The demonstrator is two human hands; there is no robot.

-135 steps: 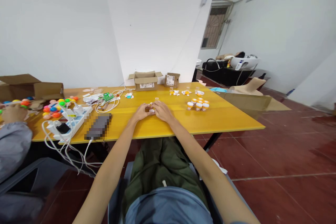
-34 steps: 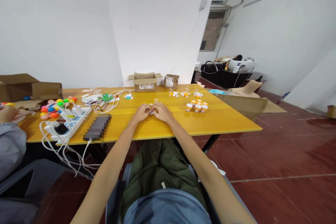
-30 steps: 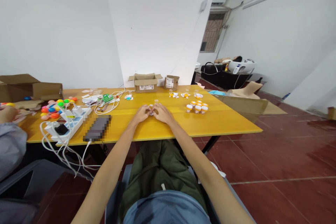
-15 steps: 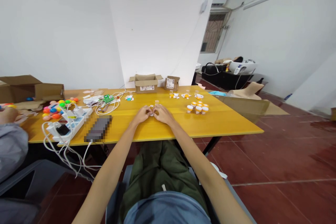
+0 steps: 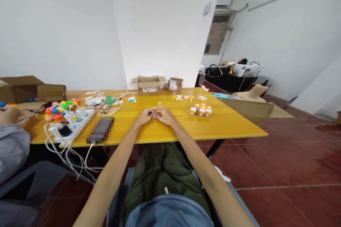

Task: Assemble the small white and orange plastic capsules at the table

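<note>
My left hand point(image 5: 145, 116) and my right hand point(image 5: 164, 116) meet over the middle of the yellow table point(image 5: 154, 135), fingers pinched together around a small whitish piece that is mostly hidden. Which hand bears it I cannot tell for sure; both sets of fingertips touch it. Just beyond the fingers stands a small clear cup point(image 5: 159, 104), with a small white and orange piece beside it. To the right of my right hand is a cluster of small clear containers with orange and white lids point(image 5: 201, 109).
Small white and orange parts point(image 5: 189, 98) lie in piles toward the back right. Two cardboard boxes point(image 5: 149, 85) stand against the wall. On the left are a phone point(image 5: 100, 130), a power strip point(image 5: 73, 124) with cables, colourful balls point(image 5: 55, 111) and another person's hand point(image 5: 9, 115).
My hands stay in the same place, fingers still pinched together. The view has shifted very slightly. At the far left, the other person's hand has moved a little and a blue ball shows there.
</note>
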